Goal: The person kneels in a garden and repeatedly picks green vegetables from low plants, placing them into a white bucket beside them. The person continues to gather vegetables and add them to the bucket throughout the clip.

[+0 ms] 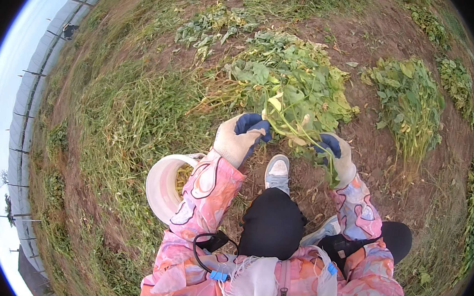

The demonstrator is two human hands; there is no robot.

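My right hand (337,157), in a cream work glove with dark blue coating, grips the green stem of a bean plant (304,132). The stem runs up and leftward, bearing pale pods and a few leaves. At its other side my left hand (242,138), gloved alike, has its fingers closed at a pale pod (264,114); the exact grip is partly hidden. Below my left forearm stands a white bucket (163,188) with yellowish pods (183,177) inside, partly covered by the sleeve.
A heap of cut bean plants (294,72) lies just beyond my hands. Another leafy bunch (410,104) is to the right on bare soil. Weeds (138,118) cover the ground at left. My shoe (278,172) is between my hands; a plastic-covered greenhouse (23,129) stands far left.
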